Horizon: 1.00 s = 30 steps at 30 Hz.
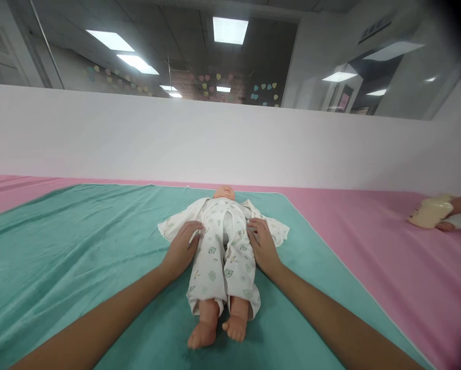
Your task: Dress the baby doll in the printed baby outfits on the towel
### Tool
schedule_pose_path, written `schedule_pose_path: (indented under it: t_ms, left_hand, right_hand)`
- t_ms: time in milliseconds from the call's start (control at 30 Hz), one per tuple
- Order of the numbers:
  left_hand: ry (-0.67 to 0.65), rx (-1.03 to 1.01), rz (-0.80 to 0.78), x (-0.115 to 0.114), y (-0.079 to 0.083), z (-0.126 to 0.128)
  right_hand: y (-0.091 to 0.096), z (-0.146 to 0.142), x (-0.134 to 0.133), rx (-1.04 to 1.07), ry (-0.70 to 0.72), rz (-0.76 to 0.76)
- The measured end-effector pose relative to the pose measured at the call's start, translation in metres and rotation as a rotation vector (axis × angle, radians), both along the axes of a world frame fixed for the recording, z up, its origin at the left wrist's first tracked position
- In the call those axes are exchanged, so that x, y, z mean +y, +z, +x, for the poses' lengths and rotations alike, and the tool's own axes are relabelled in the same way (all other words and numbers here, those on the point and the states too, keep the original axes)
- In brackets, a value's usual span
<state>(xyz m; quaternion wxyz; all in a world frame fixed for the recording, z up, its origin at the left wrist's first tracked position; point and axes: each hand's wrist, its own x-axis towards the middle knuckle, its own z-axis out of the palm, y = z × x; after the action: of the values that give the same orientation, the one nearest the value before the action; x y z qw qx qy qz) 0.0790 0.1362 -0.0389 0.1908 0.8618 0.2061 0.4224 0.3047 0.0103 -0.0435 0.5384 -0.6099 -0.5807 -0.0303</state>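
Note:
A baby doll [219, 267] lies on its back on a teal blanket [80, 257], feet toward me, dressed in white printed trousers and an open white top. My left hand [182, 249] rests flat on the doll's left side at the waist, fingers stretched out. My right hand [262, 246] lies flat on the other side of the waist, fingers extended. Neither hand holds anything; both press on the clothing. The doll's bare feet [217, 331] stick out of the trouser legs.
The blanket lies on a pink surface [388, 257] that runs right. At the far right another person's hand [459, 213] holds a pale object [430, 211]. A white wall [215, 139] stands behind.

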Motion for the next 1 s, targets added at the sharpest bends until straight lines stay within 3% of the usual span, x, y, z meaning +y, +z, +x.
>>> schedule_pose_path:
  t_ms: [167, 300, 433, 600, 1000]
  left_hand:
    - [-0.201, 0.054, 0.279, -0.061, 0.009, -0.041]
    - [-0.387, 0.19, 0.548, -0.084, 0.016, -0.041]
    - [-0.363, 0.193, 0.574, -0.08, 0.015, -0.033]
    - [-0.27, 0.149, 0.538, -0.067, 0.011, -0.034]
    - [-0.381, 0.137, 0.397, -0.061, 0.009, -0.033]
  right_hand:
    - [0.021, -0.051, -0.069, -0.296, 0.178, 0.025]
    - [0.029, -0.088, -0.083, -0.46, 0.232, -0.008]
    - [0.022, -0.102, -0.077, -0.529, 0.153, -0.157]
    - [0.021, -0.099, -0.075, -0.535, 0.081, -0.28]
    - [0.02, -0.097, -0.074, -0.335, 0.206, -0.314]
